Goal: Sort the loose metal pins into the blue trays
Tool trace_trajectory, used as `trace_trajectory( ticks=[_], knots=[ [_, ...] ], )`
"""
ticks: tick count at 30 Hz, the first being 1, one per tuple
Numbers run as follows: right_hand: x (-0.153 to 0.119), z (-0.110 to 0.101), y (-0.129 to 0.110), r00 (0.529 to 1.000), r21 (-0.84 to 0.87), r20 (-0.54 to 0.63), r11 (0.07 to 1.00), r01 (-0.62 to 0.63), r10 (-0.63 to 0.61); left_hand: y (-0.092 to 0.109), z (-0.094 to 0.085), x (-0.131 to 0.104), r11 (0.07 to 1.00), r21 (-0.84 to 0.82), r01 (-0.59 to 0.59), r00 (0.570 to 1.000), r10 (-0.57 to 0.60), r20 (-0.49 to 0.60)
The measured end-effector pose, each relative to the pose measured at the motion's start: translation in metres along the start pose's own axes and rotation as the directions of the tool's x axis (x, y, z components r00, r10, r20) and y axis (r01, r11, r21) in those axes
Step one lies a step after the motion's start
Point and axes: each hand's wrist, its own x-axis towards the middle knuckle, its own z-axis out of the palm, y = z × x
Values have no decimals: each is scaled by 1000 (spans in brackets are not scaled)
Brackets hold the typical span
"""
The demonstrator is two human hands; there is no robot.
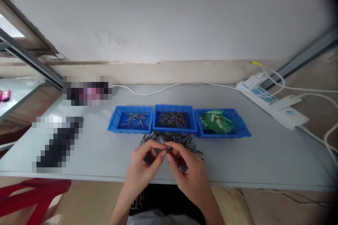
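Note:
My left hand (144, 163) and my right hand (188, 168) meet fingertip to fingertip just above the table. Both are closed in a pinch around a small dark piece (169, 149), mostly covered by the fingers, so its kind is unclear. Right behind my hands lies a loose pile of thin metal rods (182, 140), partly hidden by them. Beyond it stand three blue trays side by side. The left tray (112, 123) has a few silvery rods, the middle tray (156, 126) many brass-toned and dark rods, and the right tray (239, 123) green-and-clear plastic packets (217, 121).
A white power strip (274, 107) with plugs and cables lies on the right of the grey table (105, 158). One white cable (169, 87) runs along the wall to a blurred-out object. Another pixelated dark item rests at left. A red stool (34, 193) stands below.

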Motion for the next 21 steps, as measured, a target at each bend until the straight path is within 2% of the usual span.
trace_trajectory(
  ticks=[3,6,9,12,16,19,21],
  knots=[
    [0,0,1,1000,-10,15,1000,-8,8,3,-2,-1,997,64,-31,974,44,-221],
    [0,1,2,1000,-27,13,999,-17,17,8,-16,6,977,210,-45,875,140,-464],
    [1,2,3,1000,-43,15,999,-4,5,16,-38,22,919,395,-3,803,237,-546],
    [1,2,5,1000,-63,17,998,11,-10,22,-52,34,864,500,57,837,232,-495],
    [-1,6,8,998,-153,-10,987,58,-60,17,-43,22,866,500,19,839,258,-479],
    [1,12,8,990,-270,3,953,135,-139,4,-32,3,869,485,-98,920,265,-288],
    [6,18,6,982,-368,47,911,187,-183,-2,-29,-5,871,479,-110,939,249,-236]
  ],
)
